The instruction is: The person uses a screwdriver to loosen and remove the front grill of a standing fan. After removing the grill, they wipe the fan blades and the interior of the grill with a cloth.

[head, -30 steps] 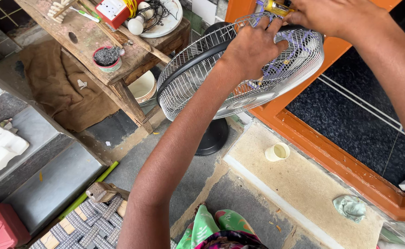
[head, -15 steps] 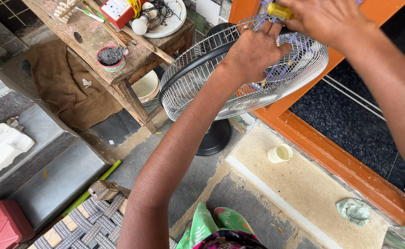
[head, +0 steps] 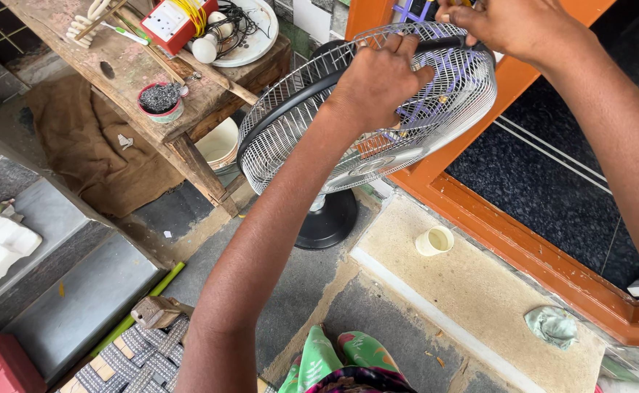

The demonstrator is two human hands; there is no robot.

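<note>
A pedestal fan with a white wire grille (head: 298,138) and purple blades stands on a round black base (head: 330,222). My left hand (head: 378,80) grips the top rim of the grille. At the grille's upper edge my right hand (head: 512,25) is closed around a yellow-handled screwdriver, most of it hidden by the fingers and the frame's top edge.
A worn wooden bench (head: 126,76) at the upper left carries a red-and-white switch box (head: 177,22), a bulb, a white plate with wires and a small tin of screws (head: 161,98). An orange door frame (head: 523,247), a small white cup (head: 434,240) and a crumpled cloth (head: 552,324) lie right.
The view has shifted, so the fan and bench sit more to the right and lower. Both hands stay on the grille's top; the right hand has edged further up and the yellow handle is now mostly cut off.
</note>
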